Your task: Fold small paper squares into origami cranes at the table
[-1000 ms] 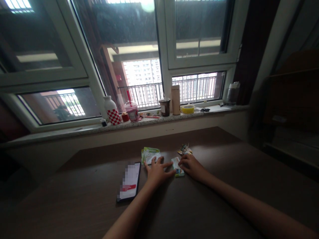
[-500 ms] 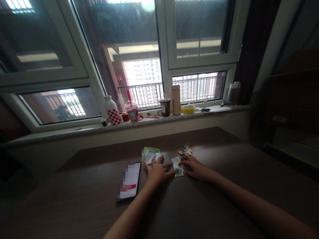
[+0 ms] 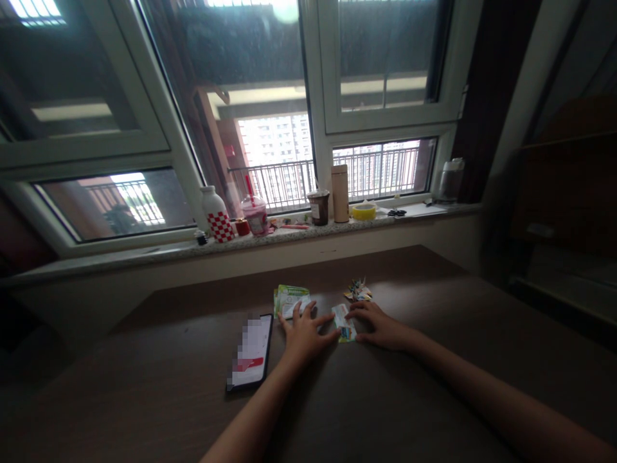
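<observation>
A small printed card (image 3: pixel 344 325), pale with green and blue patches, lies flat on the brown table (image 3: pixel 193 424) between my hands. My left hand (image 3: pixel 304 331) has its fingers spread, thumb and index at the card's left edge. Its other fingertips reach over the near edge of several green and white cards or packets (image 3: pixel 292 297). My right hand (image 3: pixel 378 326) rests at the card's right side with fingers apart, the fingertips touching its edge. Just beyond the right hand sits a little heap of colourful paper scraps (image 3: pixel 358 290).
A smartphone (image 3: pixel 250 352) lies left of my left forearm. Along the windowsill (image 3: pixel 284 233) stand a checkered bottle (image 3: pixel 218 215), a pink drink cup (image 3: pixel 255 214), a dark drink cup (image 3: pixel 319 207), a tan flask (image 3: pixel 340 193), yellow tape (image 3: pixel 364 211) and a clear jar (image 3: pixel 452 180).
</observation>
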A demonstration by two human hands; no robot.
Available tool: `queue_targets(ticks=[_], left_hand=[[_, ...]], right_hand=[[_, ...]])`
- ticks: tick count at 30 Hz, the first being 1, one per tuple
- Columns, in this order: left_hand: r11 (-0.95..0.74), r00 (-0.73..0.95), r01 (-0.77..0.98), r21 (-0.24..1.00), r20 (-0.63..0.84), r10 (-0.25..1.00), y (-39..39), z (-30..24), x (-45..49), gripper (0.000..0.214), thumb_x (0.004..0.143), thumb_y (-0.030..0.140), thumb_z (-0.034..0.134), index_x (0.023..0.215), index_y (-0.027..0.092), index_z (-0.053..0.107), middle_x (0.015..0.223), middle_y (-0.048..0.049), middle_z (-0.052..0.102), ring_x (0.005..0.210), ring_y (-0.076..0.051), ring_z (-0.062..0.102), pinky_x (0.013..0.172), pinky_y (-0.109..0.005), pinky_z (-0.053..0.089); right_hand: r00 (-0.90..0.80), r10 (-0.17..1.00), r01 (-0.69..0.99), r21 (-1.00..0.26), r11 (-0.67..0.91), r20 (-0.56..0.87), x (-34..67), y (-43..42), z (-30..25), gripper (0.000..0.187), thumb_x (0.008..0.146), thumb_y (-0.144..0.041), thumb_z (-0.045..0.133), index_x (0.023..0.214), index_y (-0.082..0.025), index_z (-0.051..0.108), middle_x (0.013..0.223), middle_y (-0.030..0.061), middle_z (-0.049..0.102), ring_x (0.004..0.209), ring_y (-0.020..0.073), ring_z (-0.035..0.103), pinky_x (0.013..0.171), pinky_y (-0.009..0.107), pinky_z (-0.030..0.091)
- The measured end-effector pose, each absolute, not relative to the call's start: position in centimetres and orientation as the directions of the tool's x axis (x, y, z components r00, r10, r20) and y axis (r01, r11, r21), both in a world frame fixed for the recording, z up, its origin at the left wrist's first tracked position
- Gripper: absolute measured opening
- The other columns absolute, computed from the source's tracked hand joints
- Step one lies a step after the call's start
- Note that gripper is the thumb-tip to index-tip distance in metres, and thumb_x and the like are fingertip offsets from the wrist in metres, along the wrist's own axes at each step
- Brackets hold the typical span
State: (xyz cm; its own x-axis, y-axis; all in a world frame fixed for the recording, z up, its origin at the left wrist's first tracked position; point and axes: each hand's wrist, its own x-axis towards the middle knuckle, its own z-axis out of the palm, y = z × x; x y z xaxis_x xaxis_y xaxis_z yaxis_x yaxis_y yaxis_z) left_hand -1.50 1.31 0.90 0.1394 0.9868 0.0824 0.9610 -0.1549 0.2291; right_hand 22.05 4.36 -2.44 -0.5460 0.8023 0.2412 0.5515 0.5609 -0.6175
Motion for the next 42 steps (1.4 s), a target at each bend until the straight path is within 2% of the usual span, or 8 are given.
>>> queue_targets(ticks=[3,6,10,17,32,42], left_hand=[[-0.154,0.136,0.959,0.238,0.090,0.987,1.3,0.9,-1.5,0.050,0.077,0.073,0.052,0.123,0.053,0.059,0.155,0.0031,0.038,0.147,-0.041,0.014,0.109,-0.074,-0.005],[-0.153,0.135,0.956,0.249,0.091,0.987,1.4,0.9,-1.4,0.052,0.077,0.074,0.051,0.122,0.052,0.061,0.154,0.0039,0.038,0.146,-0.042,0.014,0.110,-0.073,-0.005],[-0.151,0.134,0.954,0.258,0.080,0.988,1.4,0.9,-1.4,0.053,0.076,0.074,0.052,0.123,0.051,0.061,0.154,0.0028,0.038,0.147,-0.042,0.013,0.110,-0.073,-0.005],[-0.154,0.139,0.953,0.259,0.078,0.987,1.5,1.0,-1.4,0.052,0.076,0.074,0.052,0.122,0.051,0.061,0.154,0.0019,0.039,0.147,-0.042,0.014,0.108,-0.074,-0.007],[-0.165,0.147,0.959,0.231,0.093,0.985,1.7,0.8,-1.5,0.048,0.076,0.074,0.053,0.119,0.056,0.061,0.154,0.0029,0.039,0.145,-0.041,0.019,0.106,-0.077,-0.004],[-0.156,0.141,0.963,0.219,0.083,0.987,1.5,1.0,-1.3,0.049,0.076,0.074,0.052,0.121,0.055,0.060,0.153,0.0039,0.040,0.145,-0.041,0.019,0.108,-0.074,-0.004]], right_hand=[[-0.500,0.820,0.523,-0.657,0.543,0.280,22.0,4.5,-2.6,0.046,0.073,-0.032,0.075,0.118,-0.024,0.067,0.135,0.0116,0.052,0.130,0.0297,0.045,0.112,0.049,0.033],[-0.438,0.831,0.496,-0.679,0.541,0.342,21.8,4.6,-2.7,0.025,0.085,-0.032,0.064,0.105,-0.023,0.073,0.124,0.0106,0.060,0.121,0.0261,0.053,0.109,0.046,0.038],[-0.430,0.815,0.510,-0.641,0.574,0.387,21.6,4.8,-3.0,0.021,0.088,-0.033,0.060,0.094,-0.023,0.078,0.114,0.0101,0.065,0.111,0.0244,0.058,0.103,0.043,0.043],[-0.403,0.832,0.593,-0.584,0.554,0.381,21.2,5.1,-3.8,0.022,0.087,-0.035,0.062,0.097,-0.023,0.079,0.115,0.0125,0.064,0.110,0.0260,0.057,0.100,0.044,0.044],[-0.413,0.783,0.690,-0.401,0.602,0.464,20.2,6.0,-4.5,0.028,0.096,-0.030,0.051,0.103,-0.021,0.076,0.102,0.0110,0.063,0.098,0.0236,0.057,0.089,0.037,0.046],[-0.357,0.834,0.811,-0.303,0.500,0.421,19.3,5.8,-4.5,0.031,0.094,-0.024,0.050,0.117,-0.024,0.069,0.120,0.0130,0.061,0.110,0.0280,0.053,0.094,0.043,0.046]])
